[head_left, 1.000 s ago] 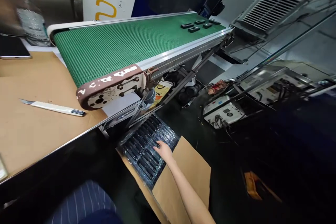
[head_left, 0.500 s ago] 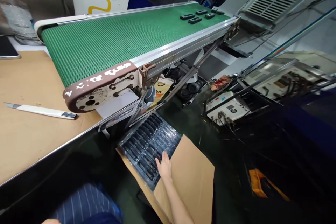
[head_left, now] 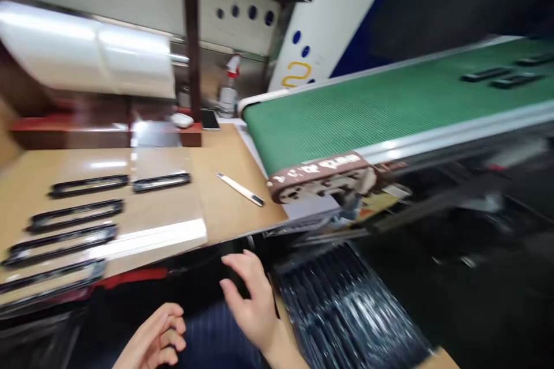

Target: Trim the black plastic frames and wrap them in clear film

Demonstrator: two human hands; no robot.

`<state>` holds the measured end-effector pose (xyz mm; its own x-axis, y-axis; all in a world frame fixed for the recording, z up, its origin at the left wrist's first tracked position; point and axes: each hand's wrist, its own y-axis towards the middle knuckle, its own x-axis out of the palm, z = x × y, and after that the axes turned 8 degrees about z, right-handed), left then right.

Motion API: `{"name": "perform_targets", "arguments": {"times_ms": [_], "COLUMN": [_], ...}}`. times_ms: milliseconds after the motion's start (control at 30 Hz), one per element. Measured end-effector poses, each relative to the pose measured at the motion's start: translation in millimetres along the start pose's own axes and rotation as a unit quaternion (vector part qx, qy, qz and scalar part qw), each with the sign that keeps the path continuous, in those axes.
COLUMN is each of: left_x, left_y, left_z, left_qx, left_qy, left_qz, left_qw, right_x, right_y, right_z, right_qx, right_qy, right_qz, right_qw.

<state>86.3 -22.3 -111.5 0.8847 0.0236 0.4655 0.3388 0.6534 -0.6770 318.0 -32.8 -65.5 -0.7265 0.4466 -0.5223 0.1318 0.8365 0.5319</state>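
My right hand (head_left: 252,298) hangs in the air just in front of the table edge, fingers apart and nothing in them. To its right lies a box of film-wrapped black parts (head_left: 346,311), packed in rows. Lower left, my left hand (head_left: 156,337) is raised with loosely curled, separated fingers and holds nothing. Beyond it on the table, several long black frame-shaped parts (head_left: 78,214) lie on clear film. One more black part (head_left: 161,182) sits apart from them, to the right.
A green conveyor belt (head_left: 355,109) carries black parts at its far right. A white cutter knife (head_left: 239,188) rests on the cardboard-covered table (head_left: 234,225). Behind stand a roll of clear film (head_left: 86,52), a spray bottle (head_left: 228,92) and a phone (head_left: 210,120).
The view has swung left to the table with the film roll. My right hand has left the box and its cardboard sheet; my left hand has come into fuller view.
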Motion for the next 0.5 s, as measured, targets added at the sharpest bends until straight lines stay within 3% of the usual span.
{"name": "perform_targets", "arguments": {"times_ms": [67,133,267,367,500], "left_x": [-6.0,-14.9,-40.0,-54.7,-58.0], "left_y": [-9,-19,-32,-32,-30], "left_z": [9,18,42,59,65], "left_qx": [0.079,0.142,0.227,0.269,0.300], "left_qy": [-0.037,-0.065,-0.106,-0.132,-0.152], "left_qz": [0.056,0.104,0.179,0.202,0.200], "left_qw": [0.995,0.982,0.951,0.932,0.920], "right_x": [33,65,106,109,93], "right_y": [54,91,121,123,109], "right_z": [-56,-90,-106,-106,-115], "right_qx": [-0.114,-0.148,-0.125,-0.065,0.018], "right_qy": [0.114,0.139,0.128,0.139,0.167], "right_qz": [-0.095,-0.188,-0.322,-0.338,-0.366], "right_qw": [0.982,0.961,0.930,0.929,0.915]}}
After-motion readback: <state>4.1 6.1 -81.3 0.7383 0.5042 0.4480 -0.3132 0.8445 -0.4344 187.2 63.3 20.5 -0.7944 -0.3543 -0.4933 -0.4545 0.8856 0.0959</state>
